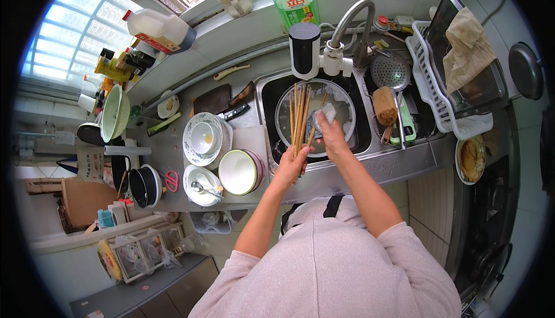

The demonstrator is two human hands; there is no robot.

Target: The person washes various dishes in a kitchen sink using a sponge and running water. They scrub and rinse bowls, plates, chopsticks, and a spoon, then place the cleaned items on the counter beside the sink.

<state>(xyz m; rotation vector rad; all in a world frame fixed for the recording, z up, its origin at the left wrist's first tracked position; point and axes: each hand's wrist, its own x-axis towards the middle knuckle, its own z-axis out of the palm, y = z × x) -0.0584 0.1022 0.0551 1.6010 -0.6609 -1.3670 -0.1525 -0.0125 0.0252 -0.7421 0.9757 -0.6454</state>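
My left hand (289,167) grips a bundle of wooden chopsticks (298,114) near their lower ends. The bundle stands fanned above a round metal basin (282,128) of cloudy, sudsy water, which sits in the left bowl of the steel sink (367,134). A grey-white scrubbing cloth (328,112) is pinched under the thumb of my right hand (334,137), over the basin. One chopstick slants apart from the bundle and passes behind the cloth; whether my right fingers also hold it is hidden.
A faucet (353,12) with a filter unit (304,51) overhangs the basin. Left are stacked bowls (203,138), a green-rimmed bowl (238,171), a cleaver (212,98) and a knife (236,112). A skimmer (390,70), brown sponge (384,105) and white rack (433,92) occupy the right.
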